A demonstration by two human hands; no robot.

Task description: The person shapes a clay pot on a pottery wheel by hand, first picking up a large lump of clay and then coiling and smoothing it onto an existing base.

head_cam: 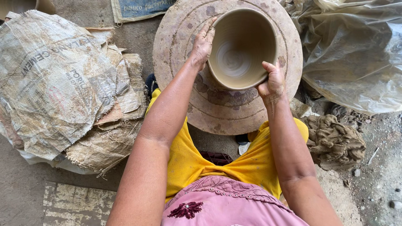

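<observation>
A wet, grey-brown clay bowl [238,50] stands on a round, clay-stained potter's wheel [176,46]. My left hand [203,44] lies flat against the bowl's left outer wall, fingers pointing up along the rim. At the near right rim my right hand [272,81] cups the wall, with the thumb up on the edge. Both hands are smeared with clay. The inside of the bowl shows spiral throwing marks.
A heap of worn woven sacks [63,88] lies to the left. Crumpled clear plastic sheeting [356,54] fills the upper right. A clay-soaked rag [335,140] sits on the gritty ground at right. My yellow and pink clothes [217,184] are below the wheel.
</observation>
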